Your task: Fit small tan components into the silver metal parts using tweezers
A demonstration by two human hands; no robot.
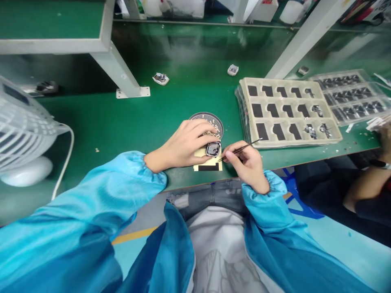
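Note:
A square watch case [213, 149] with a silver rim and dark inside is held between the thumb and fingers of my left hand [186, 142]. It sits over a pale yellow sheet [198, 162] that bears a black strip [208, 167] near the bench edge. My right hand [246, 162] is closed around dark tweezers [242, 148], whose tips point down-left to the sheet, just below the case. Behind my left fingers lies a round grey perforated dish [219, 124] with small pale bits in it, partly hidden by the hand.
A stacked cream tray [291, 143] with compartments, some holding small metallic parts, stands at right. Beyond it are clear trays [354, 97] of dark parts. Loose watch cases [160, 79] lie at the back. A white fan [24, 126] stands left; a co-worker's arm [369, 179] shows at far right.

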